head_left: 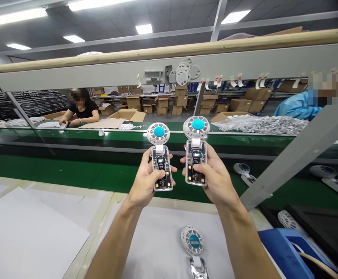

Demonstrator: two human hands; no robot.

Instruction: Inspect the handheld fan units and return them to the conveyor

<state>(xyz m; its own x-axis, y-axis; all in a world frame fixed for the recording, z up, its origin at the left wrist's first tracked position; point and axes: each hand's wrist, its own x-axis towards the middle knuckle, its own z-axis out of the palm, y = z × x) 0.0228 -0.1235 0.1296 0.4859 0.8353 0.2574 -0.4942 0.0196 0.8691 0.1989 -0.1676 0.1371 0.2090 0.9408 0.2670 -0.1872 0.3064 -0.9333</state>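
Observation:
In my left hand (144, 180) is a small handheld fan (158, 133) with a round white grille, a blue centre and a clear body. Its black circuit board shows through the case. A matching fan (198, 124) stands upright in my right hand (217, 176), beside the first and slightly higher. Both thumbs press on the fronts of the bodies, where small displays are lit. My fingers wrap behind the cases, partly hidden. Below, between my forearms, a third fan (192, 241) lies on the white work surface (154, 240), cut off by the lower frame edge.
A green conveyor belt (78, 166) runs across, carrying more fans (241, 168) on the right. A slanted metal post (297, 155) and blue bin (288, 248) stand at right. Across the belt are a person in black (84, 110), a person in blue (295, 106) and cardboard boxes (134, 102).

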